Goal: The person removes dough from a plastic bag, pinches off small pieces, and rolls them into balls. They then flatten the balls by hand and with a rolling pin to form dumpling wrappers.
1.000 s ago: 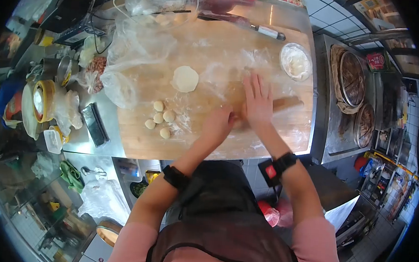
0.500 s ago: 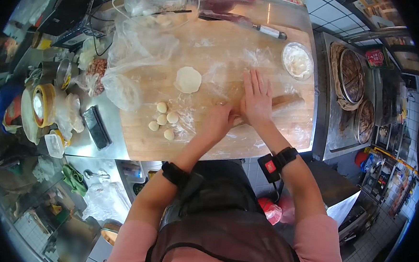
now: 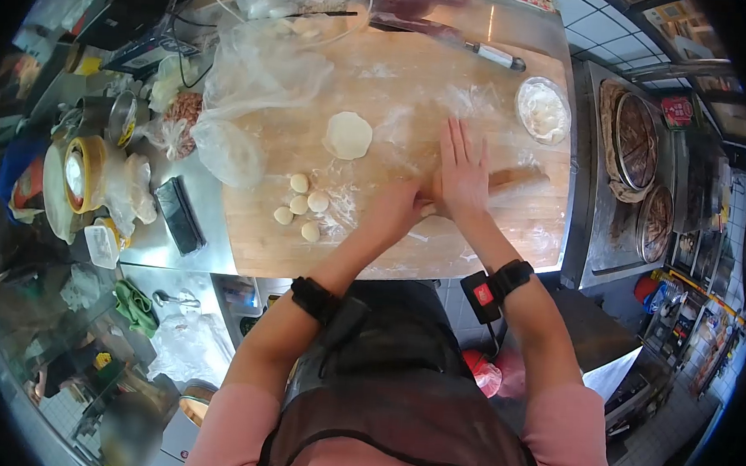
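My right hand [image 3: 464, 174] lies flat, palm down, across a wooden rolling pin [image 3: 520, 180], its fingers stretched out. The pin's right end sticks out past the hand. Close beside it, my left hand [image 3: 399, 205] is closed, with fingertips at a small pale piece of dough [image 3: 428, 209] mostly hidden by the hands. A flat round dough wrapper [image 3: 348, 136] lies up and left of the hands. Several small dough balls [image 3: 318, 201] sit left of my left hand, with loose flour around them.
The floured wooden board [image 3: 286, 258] carries a bowl of flour [image 3: 543, 111] at its upper right and a knife with a pale handle [image 3: 496, 56] at the back. Plastic bags [image 3: 228, 151] cover its left edge. A dark phone-like object [image 3: 179, 215] lies left; large round pans [image 3: 635, 140] stand right.
The whole scene has shifted slightly right as the view moved. Both hands remain at the rolling pin; the left fingertips sit a little closer to the right hand.
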{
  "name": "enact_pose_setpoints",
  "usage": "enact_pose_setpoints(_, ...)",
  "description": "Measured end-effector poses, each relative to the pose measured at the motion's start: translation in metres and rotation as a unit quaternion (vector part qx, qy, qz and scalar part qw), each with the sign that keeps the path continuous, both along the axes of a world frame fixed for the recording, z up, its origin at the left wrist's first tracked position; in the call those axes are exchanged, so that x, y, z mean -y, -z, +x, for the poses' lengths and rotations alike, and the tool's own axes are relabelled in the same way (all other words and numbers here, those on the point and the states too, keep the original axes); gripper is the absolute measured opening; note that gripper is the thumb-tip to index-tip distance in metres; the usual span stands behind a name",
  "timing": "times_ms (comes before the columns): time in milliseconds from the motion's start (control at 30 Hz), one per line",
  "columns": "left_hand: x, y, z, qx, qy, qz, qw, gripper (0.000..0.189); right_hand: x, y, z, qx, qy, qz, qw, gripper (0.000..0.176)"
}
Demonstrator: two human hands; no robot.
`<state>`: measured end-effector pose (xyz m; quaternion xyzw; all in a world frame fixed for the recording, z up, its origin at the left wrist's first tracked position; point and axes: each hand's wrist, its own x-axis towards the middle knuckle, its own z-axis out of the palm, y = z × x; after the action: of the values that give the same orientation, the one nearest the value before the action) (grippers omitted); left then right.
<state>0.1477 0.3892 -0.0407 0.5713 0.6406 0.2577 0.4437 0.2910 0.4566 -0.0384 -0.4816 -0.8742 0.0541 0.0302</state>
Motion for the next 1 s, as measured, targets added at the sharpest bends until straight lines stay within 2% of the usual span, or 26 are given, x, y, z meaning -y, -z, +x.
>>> enact_pose_setpoints(67,-0.005,-0.010,0.000,-0.106,0.090,0.031,0.990,0.009,0.011,-0.007,0.004,-0.022,0.002,-0.011,1.000,0.071)
enact_pose_setpoints(100,-0.004,-0.002,-0.001,-0.105,0.090,0.035,0.990,0.009,0.031,-0.007,0.016,-0.004,0.005,-0.028,1.000,0.070)
enact_pose_setpoints(167,0.009,0.020,-0.006,-0.009,-0.004,0.065,0.998,0.010,0.072,-0.007,0.045,0.014,0.006,-0.045,0.999,0.070)
enact_pose_setpoints(233,0.016,0.007,-0.014,0.019,-0.001,0.025,1.000,0.011,0.094,-0.011,0.062,0.027,-0.018,-0.074,0.997,0.068)
enact_pose_setpoints(267,0.024,0.001,-0.014,0.047,0.003,-0.020,0.999,0.012,0.092,-0.008,0.059,0.030,-0.015,-0.080,0.996,0.068)
enact_pose_setpoints(400,0.022,-0.001,-0.006,0.034,-0.004,-0.039,0.999,0.012,0.017,-0.004,0.001,-0.007,0.010,-0.034,0.999,0.067)
enact_pose_setpoints(467,0.010,-0.003,-0.006,-0.059,-0.006,0.027,0.998,0.012,-0.001,0.002,-0.012,-0.002,-0.007,0.016,1.000,0.068)
enact_pose_setpoints(500,0.007,-0.002,-0.005,-0.059,-0.008,0.029,0.998,0.012,0.003,0.002,-0.009,-0.002,-0.009,0.018,1.000,0.068)
enact_pose_setpoints(567,0.004,0.002,-0.005,-0.107,0.054,0.074,0.990,0.011,0.029,0.000,0.007,-0.035,-0.017,-0.026,0.999,0.065)
enact_pose_setpoints(600,0.003,0.005,-0.009,-0.108,0.050,0.077,0.990,0.011,0.053,-0.003,0.021,-0.010,-0.004,-0.051,0.999,0.064)
enact_pose_setpoints(667,0.012,0.009,-0.018,0.019,-0.069,0.015,0.997,0.010,0.089,-0.009,0.044,0.012,0.007,-0.078,0.997,0.063)
enact_pose_setpoints(733,0.022,-0.001,-0.027,0.006,-0.069,-0.029,0.997,0.011,0.100,-0.018,0.053,0.035,-0.022,-0.083,0.996,0.067)
enact_pose_setpoints(767,0.027,-0.003,-0.028,0.041,-0.038,-0.045,0.997,0.012,0.090,-0.011,0.047,0.010,-0.015,-0.087,0.996,0.062)
enact_pose_setpoints(833,0.026,-0.004,-0.025,0.076,-0.006,-0.057,0.995,0.013,0.050,-0.009,0.013,0.007,0.003,-0.027,1.000,0.064)
enact_pose_setpoints(900,0.024,-0.004,-0.017,0.035,-0.063,0.012,0.997,0.013,0.013,0.007,-0.010,0.006,-0.002,0.027,1.000,0.064)
enact_pose_setpoints(933,0.019,-0.007,-0.014,0.034,-0.062,0.012,0.997,0.013,0.005,0.009,-0.018,0.005,-0.001,0.028,1.000,0.064)
enact_pose_setpoints(1000,0.005,-0.011,-0.012,-0.053,-0.021,0.017,0.998,0.014,-0.008,0.007,-0.028,-0.012,-0.002,0.066,0.998,0.065)
